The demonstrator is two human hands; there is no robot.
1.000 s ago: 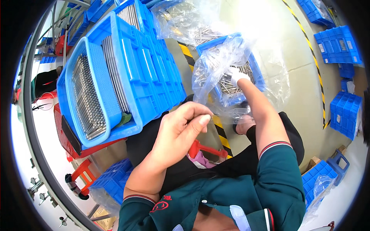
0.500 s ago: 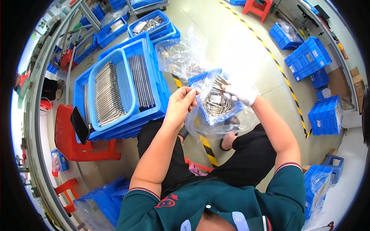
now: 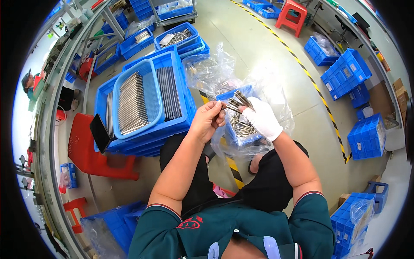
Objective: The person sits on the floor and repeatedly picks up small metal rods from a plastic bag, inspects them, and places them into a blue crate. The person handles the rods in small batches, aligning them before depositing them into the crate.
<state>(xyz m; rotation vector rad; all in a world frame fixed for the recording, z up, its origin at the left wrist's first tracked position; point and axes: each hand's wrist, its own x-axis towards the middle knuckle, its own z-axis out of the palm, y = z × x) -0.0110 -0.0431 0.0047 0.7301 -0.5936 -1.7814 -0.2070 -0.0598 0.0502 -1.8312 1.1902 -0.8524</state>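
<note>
My right hand [image 3: 262,119], in a white glove, is closed on a bundle of short metal rods [image 3: 238,101], their ends fanned out toward the upper left. Bare, my left hand [image 3: 209,119] has thumb and forefinger pinched together beside the rod ends. What lies in that pinch, if anything, is too small to make out. Beneath the hands stands a blue bin [image 3: 233,137] lined with clear plastic, with many loose metal rods [image 3: 242,128] in it. To the left, a light blue basket [image 3: 160,113] holds a neat row of metal rods [image 3: 133,103].
The basket rests on stacked blue crates [image 3: 188,108] beside dark rods [image 3: 168,93]. A black phone-like slab [image 3: 100,133] leans at their near corner, by a red stool [image 3: 82,146]. Crumpled clear plastic [image 3: 209,69] lies beyond the bin. More blue crates [image 3: 366,134] line the right side.
My right hand has come left and up from the bin with the rods, close to my left hand. The left hand stays pinched, and the whole view has shifted slightly.
</note>
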